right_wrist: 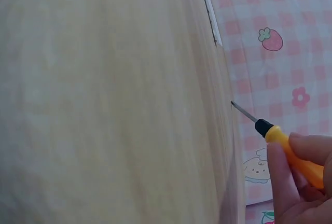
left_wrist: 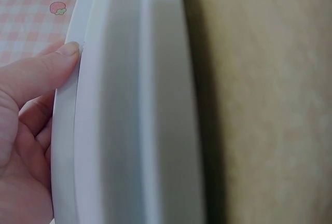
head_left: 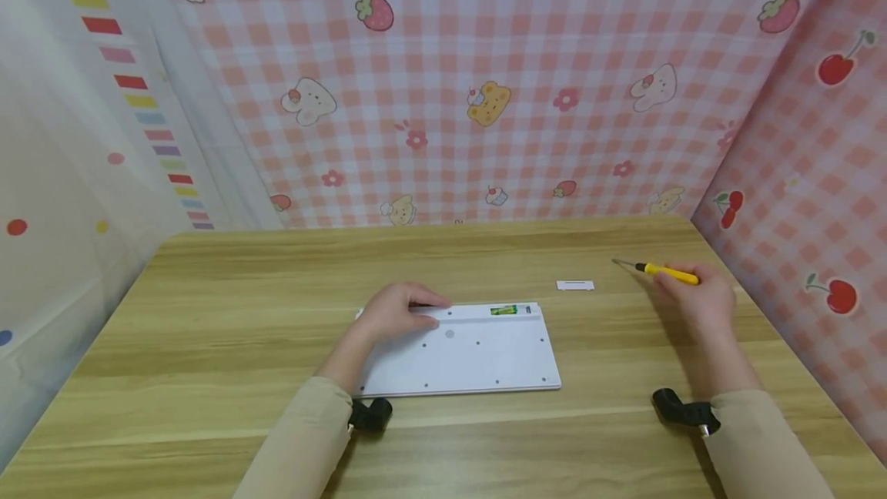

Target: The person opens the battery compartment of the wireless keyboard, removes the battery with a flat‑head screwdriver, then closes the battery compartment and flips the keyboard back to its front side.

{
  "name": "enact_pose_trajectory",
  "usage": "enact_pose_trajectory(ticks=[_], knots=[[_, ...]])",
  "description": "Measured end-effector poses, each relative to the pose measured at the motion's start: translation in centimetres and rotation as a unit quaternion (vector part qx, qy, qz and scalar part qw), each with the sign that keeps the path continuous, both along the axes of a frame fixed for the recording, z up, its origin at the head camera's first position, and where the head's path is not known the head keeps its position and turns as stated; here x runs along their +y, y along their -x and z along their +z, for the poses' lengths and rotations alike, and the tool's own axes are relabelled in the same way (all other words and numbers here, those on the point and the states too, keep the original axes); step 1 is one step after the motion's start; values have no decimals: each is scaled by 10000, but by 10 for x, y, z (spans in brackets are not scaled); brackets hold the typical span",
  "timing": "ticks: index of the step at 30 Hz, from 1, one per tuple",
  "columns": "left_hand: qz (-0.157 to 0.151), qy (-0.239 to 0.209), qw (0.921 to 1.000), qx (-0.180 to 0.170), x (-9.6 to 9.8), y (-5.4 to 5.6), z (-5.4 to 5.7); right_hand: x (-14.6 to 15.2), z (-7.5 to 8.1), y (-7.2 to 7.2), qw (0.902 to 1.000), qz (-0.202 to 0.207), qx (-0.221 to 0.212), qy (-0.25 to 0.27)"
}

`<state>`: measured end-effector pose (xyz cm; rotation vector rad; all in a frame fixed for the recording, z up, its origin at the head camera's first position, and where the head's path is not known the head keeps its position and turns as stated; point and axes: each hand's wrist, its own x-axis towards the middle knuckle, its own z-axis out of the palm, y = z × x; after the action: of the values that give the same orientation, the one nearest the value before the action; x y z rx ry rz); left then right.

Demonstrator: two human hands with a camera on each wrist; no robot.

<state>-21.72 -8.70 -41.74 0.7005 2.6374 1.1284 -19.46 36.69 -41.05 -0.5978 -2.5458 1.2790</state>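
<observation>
A white keyboard (head_left: 485, 360) lies with its underside up, showing small dark screw holes. In its battery slot sits a green battery (head_left: 503, 310). My left hand (head_left: 398, 314) grips the keyboard's far edge left of the battery, and in the left wrist view its thumb (left_wrist: 52, 71) presses on that edge. Off to the right, my right hand (head_left: 705, 300) pinches a screwdriver (head_left: 675, 274) with a yellow handle and black collar. In the right wrist view the screwdriver (right_wrist: 282, 141) points away from the fingers; whether its tip touches the table cannot be told.
A small white battery cover (head_left: 575, 285) lies on the wooden table (head_left: 208, 376), between keyboard and screwdriver. Pink checked cloth (head_left: 443, 152) hangs behind the table and along its right side. Black camera mounts (head_left: 370, 414) sit at both wrists.
</observation>
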Motion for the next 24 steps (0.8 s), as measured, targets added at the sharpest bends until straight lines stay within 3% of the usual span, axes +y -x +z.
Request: enact_pose_trajectory(ticks=[11,24], knots=[[55,51,9999,-74,0,0,-1,6,-9,-4,9980,279,-113,-559],[9,36,9999,-95,0,1,-2,3,-16,-5,9866,804,206,-1405]])
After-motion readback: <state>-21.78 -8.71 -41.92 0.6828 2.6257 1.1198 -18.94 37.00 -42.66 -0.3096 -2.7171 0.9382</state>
